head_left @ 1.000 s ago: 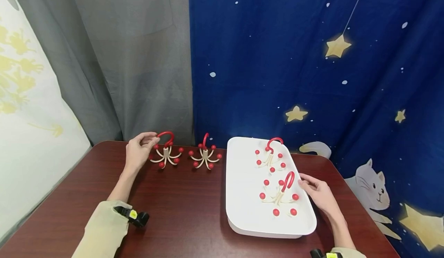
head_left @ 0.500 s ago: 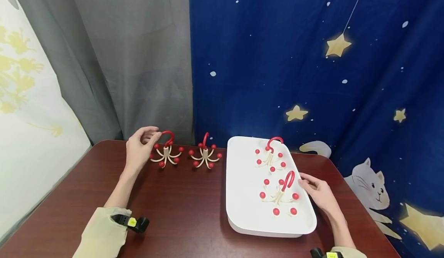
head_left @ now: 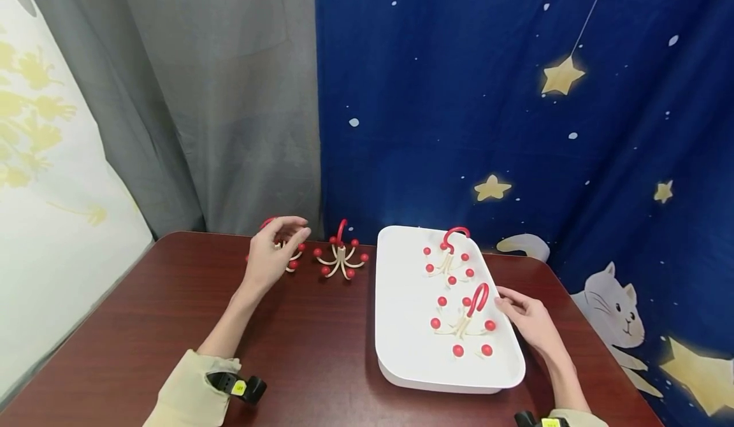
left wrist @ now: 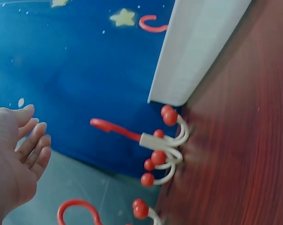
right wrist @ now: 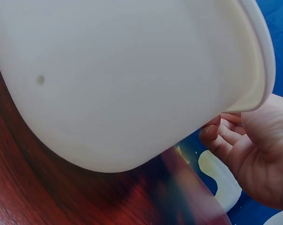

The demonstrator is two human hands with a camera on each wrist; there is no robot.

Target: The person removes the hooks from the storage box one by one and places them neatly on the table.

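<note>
My left hand [head_left: 275, 255] hangs over the back left of the table with its fingers loosely bent and nothing in them. It partly covers a multi-arm hanger [head_left: 294, 264] with a red hook and red ball tips. Just right of that hand stands a second such hanger [head_left: 341, 258], also seen in the left wrist view, its red hook upward. My right hand [head_left: 533, 325] holds the right rim of a white tray [head_left: 401, 331], thumb at the rim and fingers at its outer side. In the tray stand a far hanger [head_left: 446, 262] and a near hanger [head_left: 462, 325].
The tray sits on the right half of a dark red-brown table [head_left: 309, 363]. Behind the table's back edge hang a grey curtain [head_left: 246, 127] and a blue curtain [head_left: 401, 95] with stars. A white patterned cloth [head_left: 51, 223] is at the far left.
My left hand has moved right, from beside the left hanger's red hook to in front of that hanger. The right hand, tray and hangers stay put.
</note>
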